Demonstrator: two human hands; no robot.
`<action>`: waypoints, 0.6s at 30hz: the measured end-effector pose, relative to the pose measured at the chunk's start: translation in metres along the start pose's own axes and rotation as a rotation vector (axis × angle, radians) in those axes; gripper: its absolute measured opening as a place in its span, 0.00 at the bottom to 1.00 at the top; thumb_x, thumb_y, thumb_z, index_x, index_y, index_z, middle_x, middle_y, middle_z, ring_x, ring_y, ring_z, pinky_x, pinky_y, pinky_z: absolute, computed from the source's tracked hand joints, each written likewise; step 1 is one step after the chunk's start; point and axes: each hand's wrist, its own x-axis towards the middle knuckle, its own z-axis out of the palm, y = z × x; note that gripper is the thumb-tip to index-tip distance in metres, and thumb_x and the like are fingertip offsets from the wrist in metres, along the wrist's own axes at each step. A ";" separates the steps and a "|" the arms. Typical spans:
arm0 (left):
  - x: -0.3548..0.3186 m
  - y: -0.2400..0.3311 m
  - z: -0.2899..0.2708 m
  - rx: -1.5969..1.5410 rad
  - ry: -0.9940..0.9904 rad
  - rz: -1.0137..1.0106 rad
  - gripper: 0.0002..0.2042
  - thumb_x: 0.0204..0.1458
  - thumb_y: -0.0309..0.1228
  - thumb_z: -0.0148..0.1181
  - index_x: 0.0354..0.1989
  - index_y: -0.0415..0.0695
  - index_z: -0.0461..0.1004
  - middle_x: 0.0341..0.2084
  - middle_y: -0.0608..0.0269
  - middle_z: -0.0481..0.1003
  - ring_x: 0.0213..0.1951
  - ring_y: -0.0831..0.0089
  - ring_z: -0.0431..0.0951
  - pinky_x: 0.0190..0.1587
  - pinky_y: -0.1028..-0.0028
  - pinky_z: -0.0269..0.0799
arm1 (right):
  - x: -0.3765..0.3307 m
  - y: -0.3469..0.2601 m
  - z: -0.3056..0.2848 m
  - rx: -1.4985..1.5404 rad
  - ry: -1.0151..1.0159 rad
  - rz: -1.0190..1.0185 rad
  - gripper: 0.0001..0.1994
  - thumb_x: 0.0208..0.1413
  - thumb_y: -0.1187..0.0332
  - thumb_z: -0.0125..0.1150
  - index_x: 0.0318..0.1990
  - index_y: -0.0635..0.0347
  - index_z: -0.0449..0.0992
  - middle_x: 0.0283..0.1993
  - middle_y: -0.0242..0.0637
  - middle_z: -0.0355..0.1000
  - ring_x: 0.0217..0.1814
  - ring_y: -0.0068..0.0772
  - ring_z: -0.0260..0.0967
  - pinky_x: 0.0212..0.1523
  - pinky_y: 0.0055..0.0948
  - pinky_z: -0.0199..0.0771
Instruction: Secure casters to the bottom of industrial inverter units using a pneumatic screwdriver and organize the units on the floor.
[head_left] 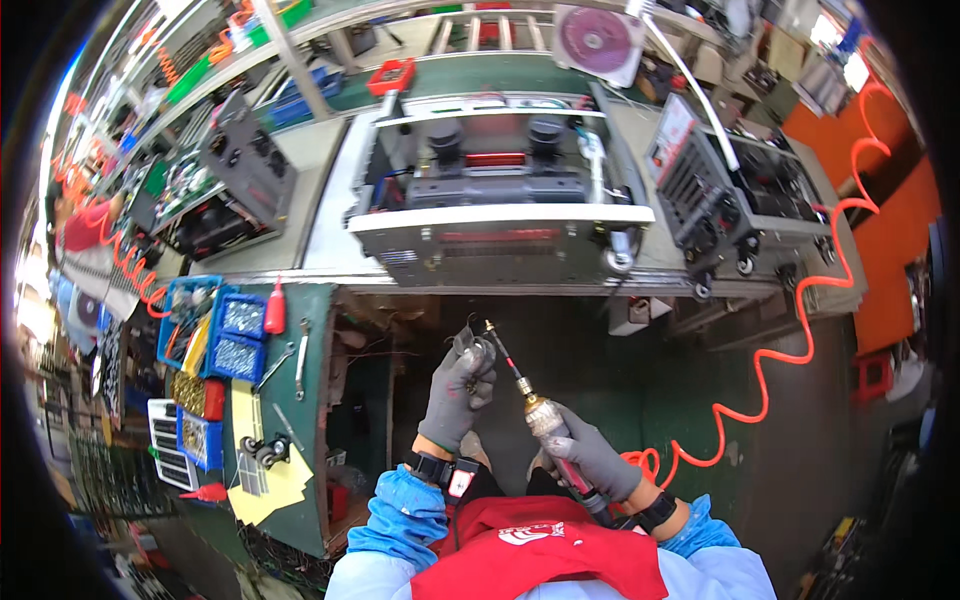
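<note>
My right hand (595,460), in a grey glove, is wrapped round an air screwdriver (545,413) with a brass-coloured collar. Its long bit points up and left, ending close to the fingers of my left hand. My left hand (457,395), gloved the same, is closed on small metal parts (474,362) in its fingers; their exact kind is too small to make out. Both hands are held in front of my red apron (545,545), short of the bench. Beyond them on the bench stands an open grey metal machine housing (500,245) with dark cylindrical parts inside.
On the green side table (310,430) at left lie blue bins of screws (238,357), a red squeeze bottle (275,308), wrenches (302,360), black casters (265,452) and yellow paper (265,500). An orange coiled air hose (765,365) hangs at right. Other machines (735,190) flank the housing.
</note>
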 end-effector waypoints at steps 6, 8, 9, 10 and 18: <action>0.021 -0.046 0.058 0.267 0.056 -0.048 0.14 0.57 0.37 0.59 0.47 0.45 0.71 0.27 0.72 0.69 0.21 0.88 0.65 0.18 0.88 0.54 | -0.028 0.015 -0.053 0.082 0.084 -0.053 0.35 0.55 0.61 0.58 0.70 0.53 0.53 0.35 0.32 0.69 0.29 0.21 0.68 0.25 0.22 0.72; 0.028 -0.056 0.069 0.421 0.089 -0.098 0.14 0.55 0.38 0.61 0.46 0.44 0.71 0.28 0.71 0.69 0.23 0.88 0.65 0.19 0.88 0.56 | -0.033 0.021 -0.068 0.124 0.099 -0.055 0.35 0.54 0.61 0.58 0.70 0.53 0.53 0.35 0.32 0.70 0.29 0.21 0.68 0.25 0.21 0.72; 0.031 -0.061 0.073 0.426 0.098 -0.098 0.14 0.55 0.38 0.61 0.46 0.44 0.71 0.28 0.71 0.69 0.23 0.88 0.65 0.19 0.88 0.56 | -0.034 0.024 -0.075 0.130 0.102 -0.054 0.35 0.54 0.61 0.58 0.70 0.53 0.53 0.35 0.32 0.70 0.29 0.21 0.68 0.25 0.21 0.72; 0.034 -0.065 0.075 0.530 0.090 -0.093 0.14 0.55 0.37 0.61 0.46 0.44 0.72 0.28 0.71 0.70 0.23 0.88 0.66 0.19 0.88 0.56 | -0.035 0.026 -0.081 0.132 0.114 -0.063 0.35 0.55 0.61 0.58 0.70 0.52 0.53 0.34 0.33 0.70 0.28 0.21 0.68 0.24 0.21 0.72; 0.085 -0.107 0.073 0.689 0.023 -0.037 0.18 0.52 0.33 0.64 0.50 0.38 0.74 0.36 0.67 0.76 0.39 0.81 0.74 0.43 0.76 0.72 | -0.016 0.035 -0.119 0.181 0.207 -0.043 0.34 0.56 0.65 0.56 0.70 0.53 0.52 0.30 0.33 0.70 0.25 0.22 0.68 0.22 0.23 0.72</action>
